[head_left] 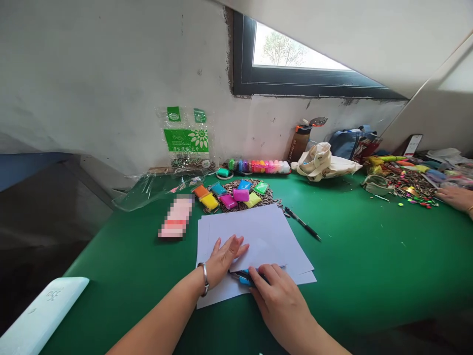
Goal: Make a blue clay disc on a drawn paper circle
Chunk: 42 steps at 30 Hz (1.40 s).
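The white paper (258,234) lies on the green table (354,276) in front of you, in more than one sheet. Your left hand (223,257) rests on the paper, open, with its fingers partly spread, and holds nothing. Your right hand (279,296) is at the near edge of the top sheet. Its fingers are bent over a small blue and black tool (244,278), which is partly hidden, so you cannot tell just what kind it is.

Just right of the paper is a black pen (303,223). Just past the paper's far edge, bright packets (241,195) sit on a pile of striped seeds (271,191). Left of the paper is a blurred pink thing (176,217). Farther past the paper, a clear plastic bag with green print (186,140) is by the wall, and a long pack of colored lumps (260,166) lies to its right. A brown bottle (298,143) and a cream cloth bag (323,162) are far right of the paper's back edge. Well to the right, another person's hand (456,197) is beside more seeds (412,185).
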### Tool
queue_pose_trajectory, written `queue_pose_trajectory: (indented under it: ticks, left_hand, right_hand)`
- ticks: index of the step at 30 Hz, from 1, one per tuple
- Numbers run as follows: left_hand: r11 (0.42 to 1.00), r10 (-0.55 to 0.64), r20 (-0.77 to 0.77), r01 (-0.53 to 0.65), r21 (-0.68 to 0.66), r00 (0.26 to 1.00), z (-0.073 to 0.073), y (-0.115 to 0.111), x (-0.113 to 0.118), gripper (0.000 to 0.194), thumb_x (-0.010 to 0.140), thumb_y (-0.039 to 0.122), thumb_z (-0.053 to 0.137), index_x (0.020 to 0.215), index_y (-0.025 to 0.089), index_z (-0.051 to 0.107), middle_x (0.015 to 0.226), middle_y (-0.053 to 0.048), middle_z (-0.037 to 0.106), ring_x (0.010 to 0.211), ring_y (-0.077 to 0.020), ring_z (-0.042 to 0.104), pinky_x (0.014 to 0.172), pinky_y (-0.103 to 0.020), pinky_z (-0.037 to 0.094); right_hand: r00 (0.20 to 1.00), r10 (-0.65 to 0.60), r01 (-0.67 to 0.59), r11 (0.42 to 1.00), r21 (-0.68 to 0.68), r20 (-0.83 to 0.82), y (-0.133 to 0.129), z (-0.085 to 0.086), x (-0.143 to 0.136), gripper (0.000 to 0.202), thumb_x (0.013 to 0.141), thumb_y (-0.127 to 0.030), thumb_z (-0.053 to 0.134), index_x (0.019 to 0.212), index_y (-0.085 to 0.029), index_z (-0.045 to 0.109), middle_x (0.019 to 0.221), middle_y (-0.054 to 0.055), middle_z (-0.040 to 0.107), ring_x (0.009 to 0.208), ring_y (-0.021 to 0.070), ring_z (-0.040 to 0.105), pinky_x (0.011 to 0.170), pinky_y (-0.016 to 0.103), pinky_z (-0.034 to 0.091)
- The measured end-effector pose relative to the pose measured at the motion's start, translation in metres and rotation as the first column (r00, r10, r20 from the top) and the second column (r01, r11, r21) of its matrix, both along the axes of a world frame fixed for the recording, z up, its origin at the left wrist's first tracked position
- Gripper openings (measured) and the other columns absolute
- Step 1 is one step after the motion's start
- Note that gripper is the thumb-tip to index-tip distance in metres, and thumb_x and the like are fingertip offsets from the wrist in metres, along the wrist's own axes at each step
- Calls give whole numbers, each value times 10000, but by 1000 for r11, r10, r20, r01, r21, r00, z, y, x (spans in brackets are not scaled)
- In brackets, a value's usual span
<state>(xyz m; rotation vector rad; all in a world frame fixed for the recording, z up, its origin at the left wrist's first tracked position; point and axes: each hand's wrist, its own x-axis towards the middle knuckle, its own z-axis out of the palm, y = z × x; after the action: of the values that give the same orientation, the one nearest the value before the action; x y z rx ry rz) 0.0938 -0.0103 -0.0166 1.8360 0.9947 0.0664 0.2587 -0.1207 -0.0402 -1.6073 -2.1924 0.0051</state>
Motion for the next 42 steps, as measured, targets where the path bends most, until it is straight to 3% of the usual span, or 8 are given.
queue_pose_trajectory:
  ticks: [14,24,31,36,42]
  left_hand:
    - [1000,5,15,-4,-20,1000,3,-2,-1,732,896,579,-75,1373,277,390,1504,35,242,1408,-158,26,1113,-436,-129]
    - [999,-2,24,3,-51,1000,6,1,-3,742,893,574,-91,1375,281,390,1499,31,251,1406,-158,52,1121,-436,-107]
    - [998,20,8,-19,-63,1000,9,5,-2,786,885,570,-112,1322,281,474,1482,18,298,1402,-172,98,1119,-450,-93]
    - [997,4,7,-3,-76,1000,10,6,-1,792,887,562,-116,1333,256,461,1481,-4,302,1402,-188,101,1117,-476,-86]
    - [994,22,2,-21,-108,1000,15,6,0,790,887,575,-101,1314,266,487,1475,16,314,1402,-195,101,1125,-465,-73]
  right_hand:
    - [999,43,-43,999,-27,-8,3,1,-2,342,837,-130,525,1173,-186,555,914,78,586,790,210,517,678,345,450]
    - [1000,-24,23,999,35,13,3,0,3,325,839,-131,514,1155,-187,563,910,80,585,784,204,528,686,335,437]
    - [998,3,-5,999,39,61,10,0,-19,315,822,-108,534,1124,-187,574,860,76,584,777,208,519,679,331,416]
    - [997,60,-61,998,24,43,7,0,-14,320,849,-131,514,1164,-173,556,851,73,579,758,193,508,671,322,412]
    - [999,38,-39,999,21,27,12,-1,-21,312,831,-116,526,1134,-176,568,868,75,581,785,205,508,668,326,396]
